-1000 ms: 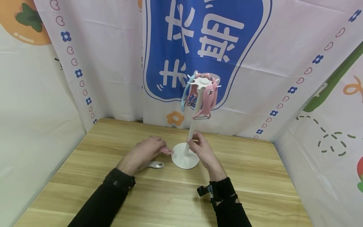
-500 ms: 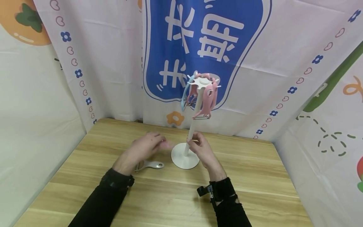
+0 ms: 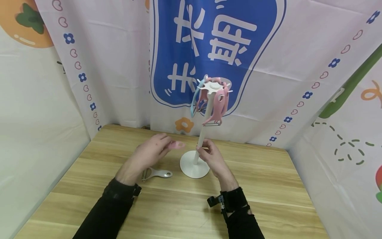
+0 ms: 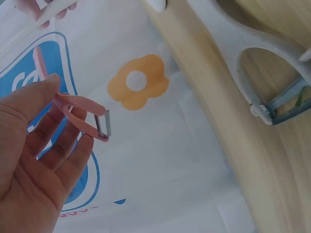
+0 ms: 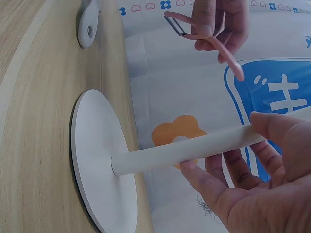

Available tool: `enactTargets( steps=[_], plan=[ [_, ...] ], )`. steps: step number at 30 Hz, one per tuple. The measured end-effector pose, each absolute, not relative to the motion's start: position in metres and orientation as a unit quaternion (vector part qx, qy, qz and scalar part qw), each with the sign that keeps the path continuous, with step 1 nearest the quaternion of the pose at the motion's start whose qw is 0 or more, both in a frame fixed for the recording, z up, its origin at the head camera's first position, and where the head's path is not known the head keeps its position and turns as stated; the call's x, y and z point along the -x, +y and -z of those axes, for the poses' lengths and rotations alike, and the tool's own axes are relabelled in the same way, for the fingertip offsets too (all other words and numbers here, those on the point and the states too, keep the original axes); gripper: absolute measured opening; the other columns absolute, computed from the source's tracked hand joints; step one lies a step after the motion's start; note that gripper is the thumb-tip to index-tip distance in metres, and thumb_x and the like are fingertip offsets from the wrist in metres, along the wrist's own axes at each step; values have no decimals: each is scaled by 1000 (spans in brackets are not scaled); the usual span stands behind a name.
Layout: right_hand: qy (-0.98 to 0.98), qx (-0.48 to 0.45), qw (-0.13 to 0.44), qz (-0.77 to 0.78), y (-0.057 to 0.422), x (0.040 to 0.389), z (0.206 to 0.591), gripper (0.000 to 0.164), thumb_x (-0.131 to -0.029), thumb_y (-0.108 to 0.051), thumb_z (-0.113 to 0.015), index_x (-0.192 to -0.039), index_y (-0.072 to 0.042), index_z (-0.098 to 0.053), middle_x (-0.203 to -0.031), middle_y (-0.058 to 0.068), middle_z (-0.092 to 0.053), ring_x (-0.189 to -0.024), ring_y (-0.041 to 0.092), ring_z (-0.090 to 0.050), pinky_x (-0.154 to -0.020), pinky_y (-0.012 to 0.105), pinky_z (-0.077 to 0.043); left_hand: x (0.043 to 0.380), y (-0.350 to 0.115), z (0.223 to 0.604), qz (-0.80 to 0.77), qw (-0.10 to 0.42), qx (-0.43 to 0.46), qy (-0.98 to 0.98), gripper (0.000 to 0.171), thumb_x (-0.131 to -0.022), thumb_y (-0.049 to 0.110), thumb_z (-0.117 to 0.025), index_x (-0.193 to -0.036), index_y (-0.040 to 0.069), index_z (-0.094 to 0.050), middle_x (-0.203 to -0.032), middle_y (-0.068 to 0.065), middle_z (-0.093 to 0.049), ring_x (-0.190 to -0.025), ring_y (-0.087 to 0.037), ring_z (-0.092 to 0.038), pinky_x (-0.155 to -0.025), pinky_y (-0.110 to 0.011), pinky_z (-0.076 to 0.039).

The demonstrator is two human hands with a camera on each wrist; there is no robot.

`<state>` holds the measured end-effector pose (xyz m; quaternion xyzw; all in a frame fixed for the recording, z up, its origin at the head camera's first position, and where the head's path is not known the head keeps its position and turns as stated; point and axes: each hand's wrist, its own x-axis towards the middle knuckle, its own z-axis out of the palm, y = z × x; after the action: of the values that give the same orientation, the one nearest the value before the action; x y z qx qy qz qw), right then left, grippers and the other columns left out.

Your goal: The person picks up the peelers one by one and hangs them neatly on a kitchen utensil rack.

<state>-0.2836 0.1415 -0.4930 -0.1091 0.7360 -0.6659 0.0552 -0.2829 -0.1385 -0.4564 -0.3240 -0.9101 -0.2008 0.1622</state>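
My left hand pinches a pink peeler between thumb and fingers, lifted off the table. The peeler's handle end points toward the stand, as the head view shows. My right hand grips the white pole of an upright utensil stand low down, above its round base. From the hooked top of the stand hang a pink peeler, a light blue utensil and other pink utensils partly hidden. A white peeler lies on the table below my left hand.
The wooden table carries the stand and the white peeler. Behind its far edge hangs a printed cloth close to the stand, and similar cloth covers both sides.
My left hand has raised the pink peeler from near the table, moving up and slightly away, which uncovers the white peeler. The right hand stays on the pole.
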Motion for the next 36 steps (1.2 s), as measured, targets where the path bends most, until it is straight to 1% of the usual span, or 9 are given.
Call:
enactTargets(
  steps=[4,6,9,13,16,19,25,30,36],
  plan=[
    [738,108,56,664,141,284,493,37,-105,-14,-59,-140,-4,-49,-136,22,-51,-128,38,-54,-107,57,-45,280,-138,450,223,166,315,-907,29,-102,34,-64,-127,22,-71,-117,2,-70,-111,-20,-65,-94,-43,-56],
    [739,109,56,662,141,284,492,37,-106,-13,-59,-140,-4,-50,-136,21,-51,-128,38,-54,-107,56,-45,279,-138,447,228,170,311,-907,30,-103,35,-63,-130,23,-70,-119,3,-69,-112,-19,-65,-95,-42,-55],
    [741,113,54,659,141,283,492,36,-106,-16,-59,-139,-5,-51,-136,20,-51,-128,37,-55,-107,55,-45,277,-137,443,224,178,302,-910,31,-101,32,-66,-129,20,-69,-116,3,-68,-106,-16,-65,-90,-39,-57],
    [742,120,51,658,142,281,492,37,-106,-20,-60,-139,-8,-52,-135,18,-52,-127,35,-56,-107,53,-46,275,-136,438,213,188,285,-915,34,-98,25,-72,-131,16,-67,-109,4,-65,-93,-11,-62,-81,-33,-57],
    [741,125,50,658,143,280,491,37,-106,-21,-61,-139,-9,-52,-134,18,-52,-127,35,-56,-107,52,-47,274,-136,436,219,201,279,-913,36,-98,26,-72,-132,16,-66,-108,5,-64,-91,-10,-60,-80,-31,-56],
    [740,127,50,659,143,280,490,36,-106,-21,-61,-139,-10,-52,-134,18,-53,-127,35,-57,-106,52,-47,273,-136,434,234,221,279,-905,37,-98,26,-73,-133,16,-65,-109,5,-64,-93,-10,-61,-81,-32,-57],
    [738,126,52,661,143,280,490,36,-106,-20,-60,-139,-9,-52,-134,19,-52,-127,36,-56,-106,52,-47,269,-134,428,274,254,272,-887,40,-95,23,-75,-133,15,-64,-111,4,-64,-96,-11,-63,-84,-32,-57],
    [740,126,53,658,143,280,490,38,-106,-21,-60,-140,-9,-51,-134,18,-52,-127,35,-56,-106,52,-47,265,-130,420,309,260,243,-882,41,-97,25,-73,-135,14,-63,-111,4,-64,-97,-13,-62,-86,-32,-56],
    [741,127,54,658,144,280,491,37,-106,-21,-60,-139,-8,-51,-134,19,-52,-127,35,-56,-107,52,-47,260,-125,413,358,267,220,-867,41,-99,31,-71,-135,15,-63,-112,2,-66,-98,-13,-63,-88,-35,-56]
  ],
)
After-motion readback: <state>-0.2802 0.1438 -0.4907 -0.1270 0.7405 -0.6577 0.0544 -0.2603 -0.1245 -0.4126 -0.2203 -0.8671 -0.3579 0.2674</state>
